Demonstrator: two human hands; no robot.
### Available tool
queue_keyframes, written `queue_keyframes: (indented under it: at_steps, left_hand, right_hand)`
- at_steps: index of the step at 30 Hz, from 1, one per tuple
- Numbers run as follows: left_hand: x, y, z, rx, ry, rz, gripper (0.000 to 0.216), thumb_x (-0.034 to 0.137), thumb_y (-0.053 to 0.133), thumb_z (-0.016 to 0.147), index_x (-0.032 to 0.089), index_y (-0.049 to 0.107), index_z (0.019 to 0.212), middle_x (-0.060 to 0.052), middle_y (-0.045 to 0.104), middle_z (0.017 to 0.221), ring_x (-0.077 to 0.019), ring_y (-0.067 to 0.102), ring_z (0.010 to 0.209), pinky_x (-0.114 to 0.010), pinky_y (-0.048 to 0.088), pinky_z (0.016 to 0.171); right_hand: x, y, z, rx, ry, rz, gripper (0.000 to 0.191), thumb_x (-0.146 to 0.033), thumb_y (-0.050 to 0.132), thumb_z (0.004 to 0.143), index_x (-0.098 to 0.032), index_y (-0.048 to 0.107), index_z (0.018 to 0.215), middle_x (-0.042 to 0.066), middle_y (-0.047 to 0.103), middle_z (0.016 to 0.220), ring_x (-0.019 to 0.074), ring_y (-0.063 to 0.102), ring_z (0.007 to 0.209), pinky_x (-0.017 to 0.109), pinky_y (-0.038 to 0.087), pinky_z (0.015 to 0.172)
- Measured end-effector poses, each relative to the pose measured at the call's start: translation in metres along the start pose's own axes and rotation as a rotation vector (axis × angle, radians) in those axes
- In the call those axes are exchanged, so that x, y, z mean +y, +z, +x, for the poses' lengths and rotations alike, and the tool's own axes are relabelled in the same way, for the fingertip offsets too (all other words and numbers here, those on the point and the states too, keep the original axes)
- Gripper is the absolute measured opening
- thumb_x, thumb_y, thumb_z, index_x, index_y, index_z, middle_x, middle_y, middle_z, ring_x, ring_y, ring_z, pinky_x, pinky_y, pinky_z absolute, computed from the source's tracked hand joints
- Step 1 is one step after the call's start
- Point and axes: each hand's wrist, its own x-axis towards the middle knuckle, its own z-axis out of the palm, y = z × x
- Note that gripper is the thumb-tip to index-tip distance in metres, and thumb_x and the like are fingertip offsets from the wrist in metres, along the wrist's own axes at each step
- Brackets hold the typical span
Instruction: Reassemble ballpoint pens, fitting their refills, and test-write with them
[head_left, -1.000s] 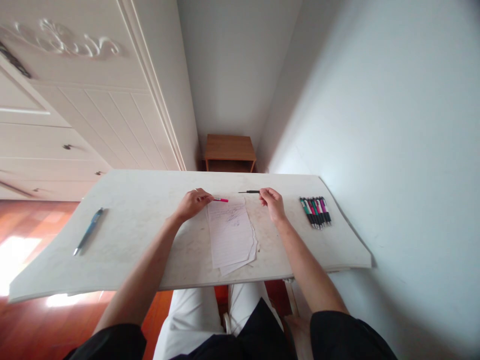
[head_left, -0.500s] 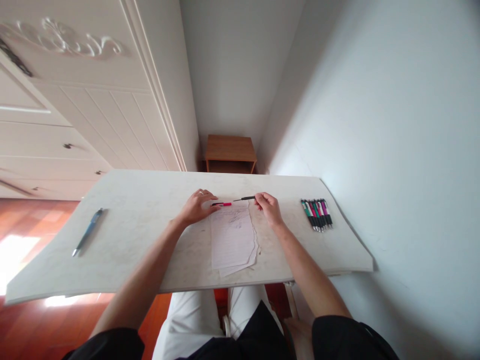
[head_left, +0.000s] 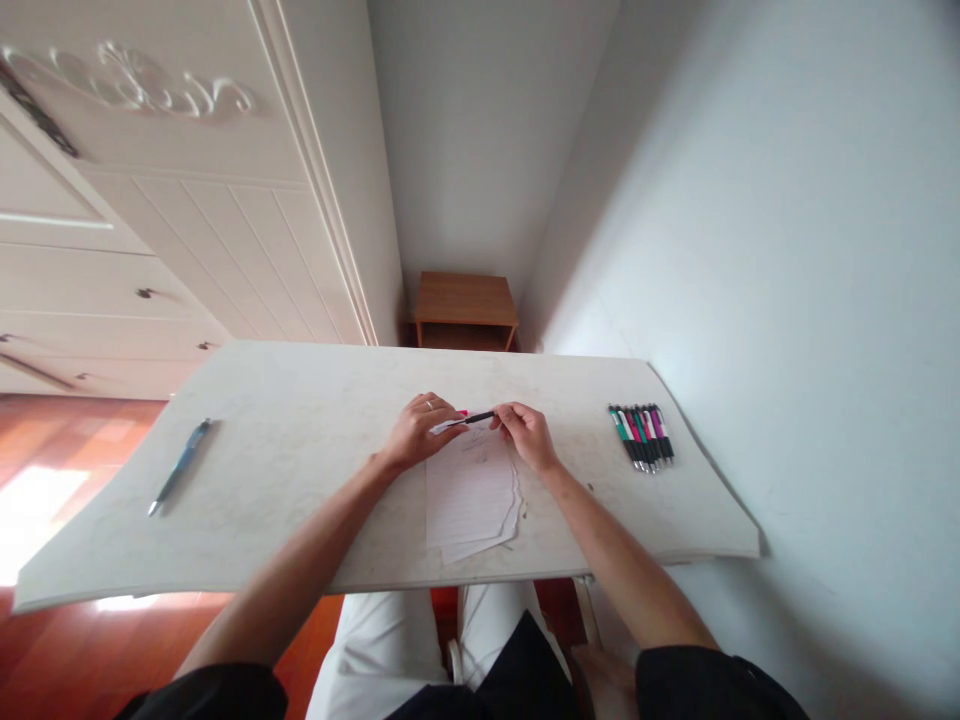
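Note:
Between my hands is the black lower part of a pen (head_left: pixel 480 417), with a thin dark refill sticking out of its left end. The fingers of my right hand (head_left: pixel 529 437) are closed around the black part's right end. My left hand (head_left: pixel 421 430), with a ring on one finger, pinches at the refill's thin left end. A small red pen piece (head_left: pixel 463 412) lies just behind my left fingers, mostly hidden. Under both hands are sheets of lined paper (head_left: pixel 469 505), scribbled on near the top and torn along the right edge.
Several coloured pens (head_left: pixel 641 438) lie in a row at the table's right. A single blue pen (head_left: pixel 180 466) rests far left on the white table (head_left: pixel 300 430). A wooden stand (head_left: pixel 466 298) is beyond the table, between a white cabinet (head_left: pixel 202 240) and the wall (head_left: pixel 750 250).
My two hands have come together. The refill end has moved left to my left fingers, which have closed on it. The red piece is now mostly covered by my left hand.

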Motion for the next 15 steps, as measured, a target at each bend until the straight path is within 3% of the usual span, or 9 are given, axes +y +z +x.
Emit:
queue_keyframes:
  at_steps: [4, 15]
  left_hand:
    - [0.0013, -0.0024, 0.0006, 0.010, -0.012, 0.036, 0.018, 0.037, 0.063, 0.089, 0.022, 0.072, 0.087, -0.004, 0.073, 0.079, -0.0172, 0.063, 0.077, -0.034, 0.046, 0.076]
    - [0.0036, 0.0026, -0.0006, 0.027, -0.005, -0.050, 0.022, 0.038, 0.062, 0.089, 0.021, 0.073, 0.094, -0.005, 0.071, 0.074, -0.0168, 0.062, 0.073, -0.031, 0.051, 0.070]
  right_hand:
    - [-0.0029, 0.0003, -0.0022, -0.034, -0.011, -0.029, 0.044, -0.059, 0.055, 0.087, -0.019, 0.066, 0.072, 0.003, 0.066, 0.069, 0.0136, 0.052, 0.055, 0.026, 0.041, 0.054]
    - [-0.0023, 0.0007, -0.0028, -0.038, -0.016, -0.045, 0.045, -0.059, 0.053, 0.088, -0.019, 0.062, 0.069, 0.002, 0.063, 0.066, 0.0139, 0.053, 0.056, 0.025, 0.041, 0.054]
